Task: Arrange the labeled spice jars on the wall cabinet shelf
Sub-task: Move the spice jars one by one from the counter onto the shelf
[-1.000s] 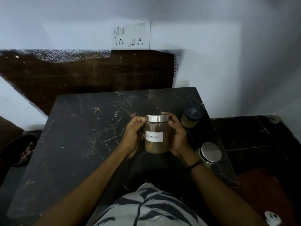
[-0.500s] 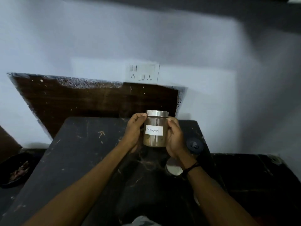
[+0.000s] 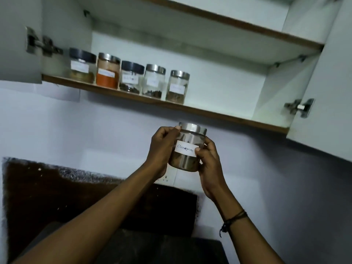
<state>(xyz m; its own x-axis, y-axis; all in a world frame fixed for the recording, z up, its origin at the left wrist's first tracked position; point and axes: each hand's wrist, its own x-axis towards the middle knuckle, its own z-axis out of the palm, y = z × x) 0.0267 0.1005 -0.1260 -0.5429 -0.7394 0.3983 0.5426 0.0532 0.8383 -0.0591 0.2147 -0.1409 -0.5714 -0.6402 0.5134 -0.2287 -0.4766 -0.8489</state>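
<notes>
I hold a glass jar (image 3: 187, 147) with a silver lid and a white label reading "Cinnamon" in both hands, a little below the shelf. My left hand (image 3: 162, 149) grips its left side, thumb near the lid. My right hand (image 3: 208, 161) grips its right side, thumb on the label. Above, the wall cabinet shelf (image 3: 219, 113) carries a row of several labeled jars on its left part, the rightmost being a silver-lidded jar (image 3: 176, 86), and an orange spice jar (image 3: 107, 71) stands second from the left. The shelf to the right of the row is bare.
Both cabinet doors stand open: the left door (image 3: 19, 39) and the right door (image 3: 327, 88), each with metal hinges. An upper shelf (image 3: 238, 21) sits above. A dark backsplash (image 3: 57, 191) and the dark countertop lie below my arms.
My hands raised the cinnamon jar from above the countertop up toward the cabinet. My view tilted up, so the shelf with jars came into sight and the counter jars left it.
</notes>
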